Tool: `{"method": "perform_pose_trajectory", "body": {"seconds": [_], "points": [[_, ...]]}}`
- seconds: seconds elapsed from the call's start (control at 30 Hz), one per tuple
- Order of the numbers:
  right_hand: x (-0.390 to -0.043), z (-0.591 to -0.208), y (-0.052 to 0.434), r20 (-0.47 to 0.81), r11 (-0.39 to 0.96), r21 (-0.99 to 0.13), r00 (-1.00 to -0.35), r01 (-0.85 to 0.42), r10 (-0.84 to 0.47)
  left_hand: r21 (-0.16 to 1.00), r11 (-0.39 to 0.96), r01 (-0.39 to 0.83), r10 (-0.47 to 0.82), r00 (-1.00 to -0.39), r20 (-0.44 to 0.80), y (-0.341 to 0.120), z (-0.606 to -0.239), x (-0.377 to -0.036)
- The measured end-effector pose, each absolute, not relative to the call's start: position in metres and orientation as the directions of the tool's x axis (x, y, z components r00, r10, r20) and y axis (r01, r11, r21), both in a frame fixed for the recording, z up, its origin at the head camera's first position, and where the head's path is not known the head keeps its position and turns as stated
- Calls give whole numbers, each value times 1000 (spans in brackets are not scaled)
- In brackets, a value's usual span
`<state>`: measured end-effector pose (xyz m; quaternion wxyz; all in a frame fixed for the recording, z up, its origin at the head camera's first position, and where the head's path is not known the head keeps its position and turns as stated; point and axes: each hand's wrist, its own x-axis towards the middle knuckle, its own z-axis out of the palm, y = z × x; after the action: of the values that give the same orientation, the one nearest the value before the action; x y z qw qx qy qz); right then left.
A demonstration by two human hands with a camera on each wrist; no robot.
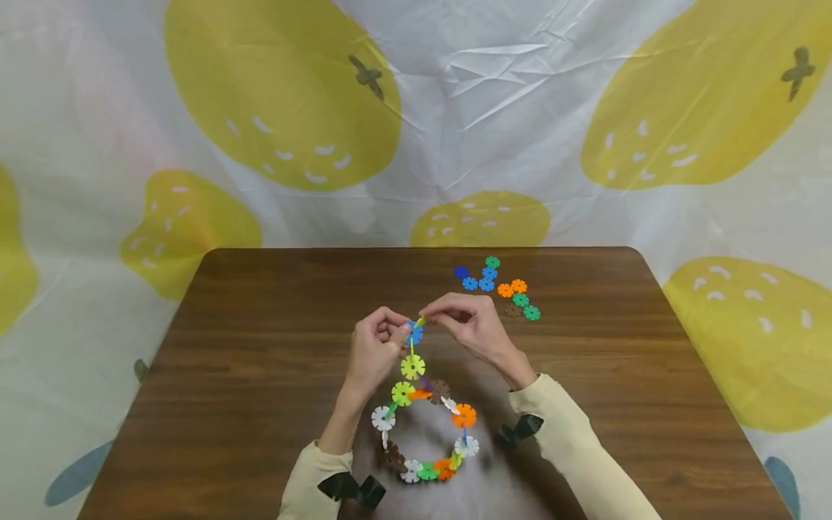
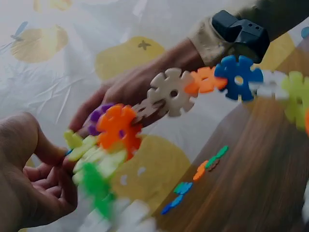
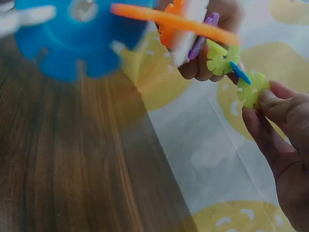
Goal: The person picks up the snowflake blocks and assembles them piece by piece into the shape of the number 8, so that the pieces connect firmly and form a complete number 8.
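Notched plastic discs are slotted together into a ring with a short tail, held up above the table. My left hand (image 1: 375, 347) pinches the blue disc (image 1: 416, 334) near the tail's end. My right hand (image 1: 473, 328) pinches a yellow-green disc (image 3: 250, 92) between thumb and fingers. That disc meets the edge-on blue disc (image 3: 240, 72) in the right wrist view. Below hang another yellow-green disc (image 1: 412, 367) and the ring, with an orange disc (image 1: 464, 416), a white disc (image 1: 383, 419) and a green disc (image 1: 428, 471) among others. My left fingertips partly hide the blue disc.
Loose discs lie at the back right of the brown wooden table (image 1: 273, 303): several blue discs (image 1: 486, 284), orange discs (image 1: 518, 286), green discs (image 1: 531, 313) and a brown disc (image 1: 513, 310). Behind the table hangs a lemon-print cloth (image 1: 442, 159). Each wrist wears a black camera (image 1: 351, 490).
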<state>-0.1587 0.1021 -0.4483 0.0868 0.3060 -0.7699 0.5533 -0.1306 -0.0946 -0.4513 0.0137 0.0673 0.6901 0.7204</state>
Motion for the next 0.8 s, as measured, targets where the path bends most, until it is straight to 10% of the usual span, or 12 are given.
{"method": "perform_pose_trajectory", "body": {"seconds": [0.43,0.8], "points": [[-161,-448,103,371,214,-859,-853,-466,-368,995,-64,80,179,-980,90,-96,-456,-135],[-174,-472,149,218,541,-810,-973,-225,-78,981,-169,90,143,-983,115,-97,-459,-130]]}}
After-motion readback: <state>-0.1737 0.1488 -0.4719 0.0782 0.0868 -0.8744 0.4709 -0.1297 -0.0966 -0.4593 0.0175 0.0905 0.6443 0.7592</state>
